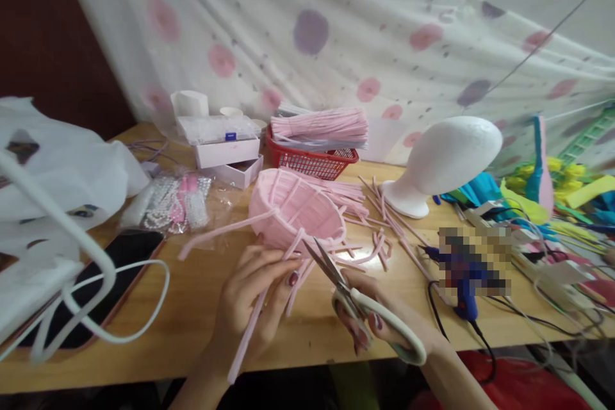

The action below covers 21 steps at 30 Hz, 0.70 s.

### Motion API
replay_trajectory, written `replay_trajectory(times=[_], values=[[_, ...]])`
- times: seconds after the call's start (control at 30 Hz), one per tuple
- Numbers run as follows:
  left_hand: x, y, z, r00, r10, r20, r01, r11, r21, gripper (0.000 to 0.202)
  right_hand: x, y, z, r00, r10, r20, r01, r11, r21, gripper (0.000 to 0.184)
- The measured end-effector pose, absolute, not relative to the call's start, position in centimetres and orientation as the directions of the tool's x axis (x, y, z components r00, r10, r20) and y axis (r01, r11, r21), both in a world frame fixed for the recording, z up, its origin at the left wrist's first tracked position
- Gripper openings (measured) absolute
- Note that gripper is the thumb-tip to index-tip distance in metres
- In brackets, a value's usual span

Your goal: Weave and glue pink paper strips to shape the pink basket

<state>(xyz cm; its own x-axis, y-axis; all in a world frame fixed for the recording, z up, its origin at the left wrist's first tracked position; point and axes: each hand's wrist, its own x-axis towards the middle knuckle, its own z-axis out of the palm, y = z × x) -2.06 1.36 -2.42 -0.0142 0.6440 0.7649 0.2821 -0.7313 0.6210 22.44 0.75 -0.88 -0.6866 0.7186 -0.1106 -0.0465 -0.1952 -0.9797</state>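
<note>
A pink bowl-shaped piece made of pipe cleaners (298,205) rests tilted on the table, its hollow side facing up and toward me. Loose pink ends stick out from its rim. My left hand (257,291) is closed at the near rim, pinching a pink pipe cleaner (247,339) that hangs down toward the table's front. In my right hand (369,307) are scissors with pale handles (384,317). Their blades are parted and point up and left, close to the rim and the strands by my left fingers. Whether the blades touch a strand I cannot tell.
Behind the bowl stands a red basket (307,162) with bundled pipe cleaners. A white foam head (446,160) stands at right, near a blue glue gun (464,295) and cables. Boxes (228,152), bagged beads (177,202), a phone (106,288) and a white cable lie left.
</note>
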Motion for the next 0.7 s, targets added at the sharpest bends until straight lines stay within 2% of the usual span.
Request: replay_trajectory(times=[0.17,0.33,0.5,0.7], values=[[-1.9,1.2,-2.9,-0.010,0.672,0.740,0.242,-0.717,0.654,0.022,22.8,2.0,0.1,-0.710,0.696,-0.104,-0.072,-0.218,-0.973,0.064],[-2.2,1.4,-2.6,-0.023,0.646,0.763,0.206,-0.743,0.636,0.023,23.1,2.4,1.0,-0.712,0.681,-0.170,0.002,-0.240,-0.971,0.065],[-2.7,1.5,-2.5,0.083,0.645,0.760,0.179,-0.760,0.625,0.022,23.9,2.2,1.1,-0.713,0.666,-0.220,0.012,-0.302,-0.953,0.066],[-2.1,1.0,-3.1,0.038,0.660,0.750,0.139,-0.747,0.650,0.021,24.0,2.7,0.3,-0.748,0.635,-0.194,-0.038,-0.332,-0.942,0.061]])
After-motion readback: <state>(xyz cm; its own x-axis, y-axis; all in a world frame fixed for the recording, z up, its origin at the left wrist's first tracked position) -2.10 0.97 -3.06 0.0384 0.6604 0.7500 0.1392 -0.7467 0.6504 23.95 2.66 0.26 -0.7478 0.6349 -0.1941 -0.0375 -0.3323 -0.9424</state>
